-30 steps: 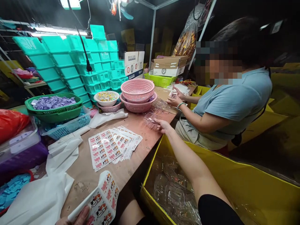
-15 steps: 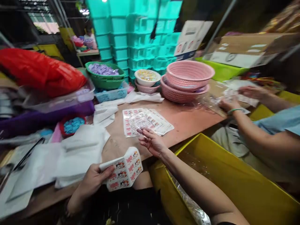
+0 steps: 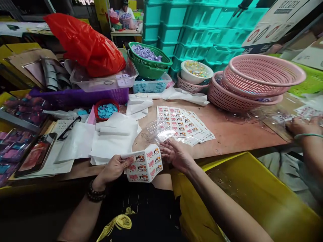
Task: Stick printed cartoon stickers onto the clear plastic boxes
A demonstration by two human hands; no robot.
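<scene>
My left hand (image 3: 117,169) grips a folded sticker sheet (image 3: 142,165) printed with cartoon animals and pink lettering, thumb on its front. My right hand (image 3: 176,155) has a thin clear plastic tray (image 3: 159,130) at its fingertips and appears to hold it; the exact grip is partly hidden. The tray is tilted over the left edge of a fanned stack of similar sticker sheets (image 3: 180,121) on the brown tabletop (image 3: 232,129). Both hands are close together at the table's front edge.
White paper sheets (image 3: 111,141), glasses (image 3: 69,128) and a phone (image 3: 37,153) lie left. Pink baskets (image 3: 262,72), a white bowl (image 3: 195,79) and green baskets (image 3: 148,67) stand behind. A yellow bin (image 3: 252,188) is at right, near a co-worker's hand (image 3: 299,126).
The view has turned left. My right hand and the clear plastic tray have shifted left across the sticker sheets, closer to my left hand, which still holds the folded sheet.
</scene>
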